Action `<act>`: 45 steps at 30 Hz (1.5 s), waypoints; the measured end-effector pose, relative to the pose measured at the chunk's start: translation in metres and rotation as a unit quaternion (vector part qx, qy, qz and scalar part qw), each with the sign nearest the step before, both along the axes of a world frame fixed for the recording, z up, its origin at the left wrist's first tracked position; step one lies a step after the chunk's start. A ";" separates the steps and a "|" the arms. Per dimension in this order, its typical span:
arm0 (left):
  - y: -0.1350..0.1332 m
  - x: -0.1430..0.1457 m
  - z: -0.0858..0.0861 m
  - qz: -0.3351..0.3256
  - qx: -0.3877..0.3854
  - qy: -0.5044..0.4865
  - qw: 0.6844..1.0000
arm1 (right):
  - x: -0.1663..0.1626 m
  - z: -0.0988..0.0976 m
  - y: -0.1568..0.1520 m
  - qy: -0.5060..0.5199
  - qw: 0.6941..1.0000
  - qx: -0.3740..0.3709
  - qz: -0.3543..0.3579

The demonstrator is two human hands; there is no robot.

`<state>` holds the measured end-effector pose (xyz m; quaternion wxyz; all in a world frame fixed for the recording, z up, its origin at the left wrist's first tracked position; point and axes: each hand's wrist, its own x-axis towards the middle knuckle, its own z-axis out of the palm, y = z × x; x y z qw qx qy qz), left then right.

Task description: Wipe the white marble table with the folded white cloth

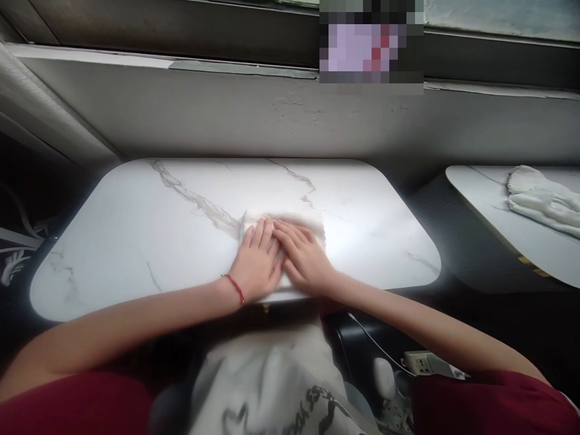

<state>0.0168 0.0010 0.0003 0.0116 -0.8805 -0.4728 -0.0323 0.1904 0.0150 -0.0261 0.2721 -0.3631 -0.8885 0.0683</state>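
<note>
A white folded cloth [290, 217] lies near the front edge of a white marble-patterned table [136, 241]. My left hand [258, 260] rests flat on its left part, fingers stretched forward, a red string bracelet [234, 289] around the wrist. Over the middle and right of the cloth lies my right hand [306, 257], fingers extended and reaching toward the left fingers. The two hands touch or overlap slightly at the fingertips. Both press on the cloth from above without gripping it. Much of the cloth is hidden beneath them.
To the right stands a second marble-patterned table [489, 205] with white gloves or folded knit cloth [544, 199] on it. A grey wall [203, 115] rises behind. Below at right are a power strip [419, 362] and a white cable [380, 347]; more cables [16, 266] hang at left.
</note>
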 end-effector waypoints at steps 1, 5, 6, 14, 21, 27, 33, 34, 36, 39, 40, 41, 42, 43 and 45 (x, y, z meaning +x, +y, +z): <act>-0.001 -0.006 0.000 -0.004 0.000 -0.001 1.000 | -0.005 0.000 -0.003 -0.001 1.000 -0.005 -0.003; 0.007 -0.033 0.000 -0.001 0.001 -0.010 1.000 | -0.031 -0.001 0.004 -0.001 1.000 -0.018 -0.009; 0.011 -0.041 -0.001 0.004 0.002 -0.011 1.000 | -0.038 -0.001 0.010 -0.001 1.000 -0.019 -0.004; 0.060 -0.102 -0.004 0.076 0.025 -0.002 0.997 | -0.101 -0.008 0.090 -0.001 0.998 0.010 0.069; 0.112 -0.143 -0.003 0.110 0.019 -0.024 0.994 | -0.144 -0.007 0.157 -0.028 0.995 0.016 0.092; 0.134 -0.183 -0.005 0.158 0.020 -0.044 0.986 | -0.190 -0.003 0.194 -0.055 0.990 0.026 0.128; 0.153 -0.220 -0.006 0.219 0.036 -0.049 0.974 | -0.243 0.000 0.223 -0.068 0.987 0.019 0.141; 0.157 -0.226 -0.005 0.224 0.035 -0.051 0.973 | -0.252 0.001 0.226 -0.070 0.988 0.018 0.140; 0.163 -0.238 -0.005 0.233 0.034 -0.058 0.970 | -0.267 0.003 0.232 -0.073 0.988 0.016 0.133; 0.169 -0.253 -0.007 0.245 0.048 -0.075 0.965 | -0.286 0.005 0.238 -0.071 0.990 0.013 0.118; 0.171 -0.256 -0.008 0.249 0.053 -0.080 0.964 | -0.290 0.005 0.239 -0.071 0.991 0.011 0.114; 0.172 -0.259 -0.010 0.253 0.058 -0.083 0.962 | -0.293 0.006 0.240 -0.073 0.991 0.011 0.111; 0.173 -0.260 -0.011 0.256 0.061 -0.087 0.961 | -0.295 0.006 0.240 -0.075 0.991 0.011 0.110; 0.174 -0.261 -0.013 0.257 0.063 -0.089 0.960 | -0.296 0.006 0.240 -0.078 0.991 0.013 0.111; 0.176 -0.260 -0.016 0.259 0.067 -0.095 0.959 | -0.295 0.006 0.240 -0.077 0.990 0.016 0.116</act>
